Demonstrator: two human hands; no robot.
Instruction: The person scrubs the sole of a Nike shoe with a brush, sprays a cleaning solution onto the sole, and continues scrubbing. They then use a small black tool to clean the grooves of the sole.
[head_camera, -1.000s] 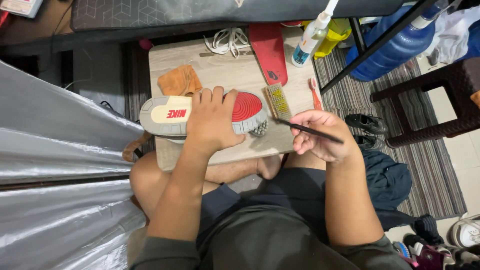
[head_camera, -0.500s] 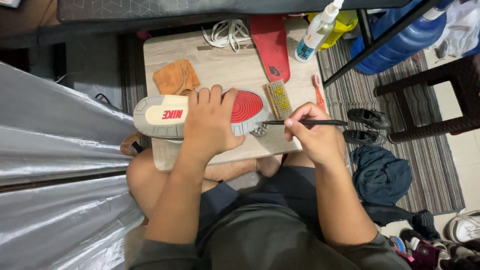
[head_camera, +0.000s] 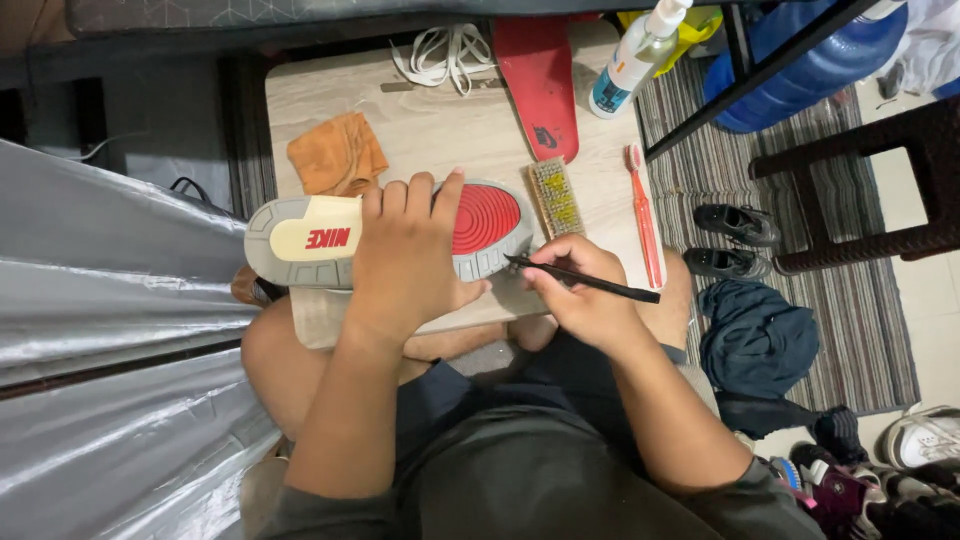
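L hand: fingers spread, pressing shoe sole-up | R hand: fingers pinch thin black tool, tip apparently at toe edge | RISK: tip slips off sole, jabs L thumb; shoe overhangs table, may tip.

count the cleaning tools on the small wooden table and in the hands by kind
Brushes: 3: wooden bristle scrub brush, red toothbrush, thin black brush in right hand
Orange cloth: 1
White spray bottle: 1
Total: 5
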